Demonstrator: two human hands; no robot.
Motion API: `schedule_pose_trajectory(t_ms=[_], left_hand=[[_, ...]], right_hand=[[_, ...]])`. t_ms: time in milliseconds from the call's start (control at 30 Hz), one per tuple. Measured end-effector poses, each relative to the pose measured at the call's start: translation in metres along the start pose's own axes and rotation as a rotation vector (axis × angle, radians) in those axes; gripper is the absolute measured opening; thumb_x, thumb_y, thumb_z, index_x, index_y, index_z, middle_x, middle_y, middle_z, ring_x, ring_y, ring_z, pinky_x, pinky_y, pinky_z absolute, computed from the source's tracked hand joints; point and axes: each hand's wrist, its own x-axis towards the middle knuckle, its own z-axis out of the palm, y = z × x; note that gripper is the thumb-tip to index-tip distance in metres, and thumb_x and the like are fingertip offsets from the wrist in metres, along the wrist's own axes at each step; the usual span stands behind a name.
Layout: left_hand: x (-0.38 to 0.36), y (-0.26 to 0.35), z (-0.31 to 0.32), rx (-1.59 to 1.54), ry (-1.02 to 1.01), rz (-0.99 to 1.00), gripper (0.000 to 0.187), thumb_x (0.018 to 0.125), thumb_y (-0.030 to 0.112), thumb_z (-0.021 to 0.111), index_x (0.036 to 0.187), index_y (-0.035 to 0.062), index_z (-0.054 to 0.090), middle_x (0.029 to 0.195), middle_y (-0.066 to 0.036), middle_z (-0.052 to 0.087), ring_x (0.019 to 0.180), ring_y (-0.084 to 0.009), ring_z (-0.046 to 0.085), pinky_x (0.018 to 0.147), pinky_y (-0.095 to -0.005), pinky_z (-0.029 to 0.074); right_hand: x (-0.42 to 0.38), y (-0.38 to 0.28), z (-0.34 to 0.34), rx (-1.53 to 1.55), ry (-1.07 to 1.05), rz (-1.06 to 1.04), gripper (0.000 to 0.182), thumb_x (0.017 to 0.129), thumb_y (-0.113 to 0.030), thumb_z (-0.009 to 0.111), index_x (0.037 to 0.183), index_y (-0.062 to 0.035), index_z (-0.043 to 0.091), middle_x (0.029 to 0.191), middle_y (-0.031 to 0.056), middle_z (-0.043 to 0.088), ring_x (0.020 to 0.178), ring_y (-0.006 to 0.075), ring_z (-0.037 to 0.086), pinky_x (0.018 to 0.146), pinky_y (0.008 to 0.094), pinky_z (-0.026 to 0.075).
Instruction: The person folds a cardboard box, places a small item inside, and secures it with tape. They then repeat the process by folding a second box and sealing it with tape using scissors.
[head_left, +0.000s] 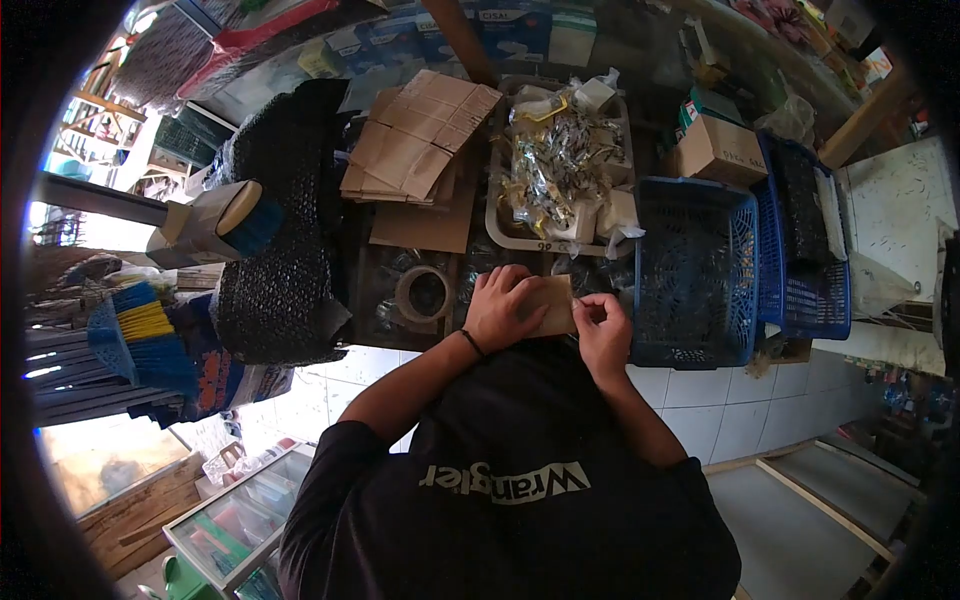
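A small brown cardboard piece (556,312), perhaps a little box, is held upright close in front of my black shirt. My left hand (503,310) wraps its fingers over its left side. At the right edge, my right hand (604,328) has thumb and fingers pinched together; what is between them is too small to make out. A roll of tape (423,294) lies to the left of my left hand. Just beyond my hands sits a light-coloured tray (512,242) with many small metal-looking parts in clear plastic bags (565,150).
Flattened cardboard (420,135) is stacked at the back left, beside black bubble wrap (285,220). To the right stand a dark blue basket (695,350), another blue basket (800,310) and a cardboard box (720,150). Blue brooms (135,335) are at far left.
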Motion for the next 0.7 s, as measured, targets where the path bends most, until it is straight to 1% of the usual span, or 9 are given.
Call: schedule_pose_trajectory(t_ms=[167, 267, 600, 700], left_hand=[[0.0008, -0.0012, 0.0012, 0.002, 0.009, 0.007, 0.040, 0.071, 0.026, 0.071, 0.107, 0.0133, 0.058, 0.105, -0.007, 0.054, 0.101, -0.0262, 0.052, 0.081, -0.0402, 0.039], [0.0012, -0.0018, 0.0027, 0.025, 0.057, 0.035, 0.040, 0.070, 0.028, 0.070, 0.106, 0.0153, 0.057, 0.101, -0.005, 0.053, 0.094, -0.0238, 0.052, 0.077, -0.0387, 0.039], [0.0007, -0.0003, 0.0002, 0.040, 0.044, 0.034, 0.041, 0.071, 0.028, 0.069, 0.107, 0.0156, 0.057, 0.102, -0.005, 0.052, 0.095, -0.0237, 0.052, 0.077, -0.0386, 0.039], [0.0009, 0.0000, 0.0006, 0.034, 0.046, 0.036, 0.041, 0.071, 0.028, 0.069, 0.108, 0.0159, 0.057, 0.102, -0.004, 0.052, 0.095, -0.0236, 0.052, 0.077, -0.0386, 0.039]], right_hand=[[-0.0001, -0.0012, 0.0000, 0.009, -0.003, -0.011, 0.015, 0.080, -0.013, 0.069, 0.083, -0.0016, 0.059, 0.070, 0.0066, 0.062, 0.063, 0.0167, 0.061, 0.059, 0.0298, 0.046], [-0.0004, -0.0039, 0.0000, 0.011, -0.005, -0.001, 0.015, 0.080, -0.013, 0.069, 0.083, -0.0014, 0.059, 0.070, 0.0067, 0.062, 0.063, 0.0164, 0.060, 0.058, 0.0295, 0.046], [-0.0009, -0.0030, 0.0007, 0.001, -0.001, -0.020, 0.013, 0.080, -0.011, 0.068, 0.082, -0.0015, 0.059, 0.071, 0.0070, 0.062, 0.063, 0.0162, 0.060, 0.058, 0.0295, 0.047], [-0.0001, -0.0040, 0.0005, -0.008, -0.007, 0.008, 0.013, 0.079, -0.011, 0.069, 0.082, -0.0015, 0.059, 0.071, 0.0071, 0.062, 0.063, 0.0166, 0.060, 0.058, 0.0298, 0.047]])
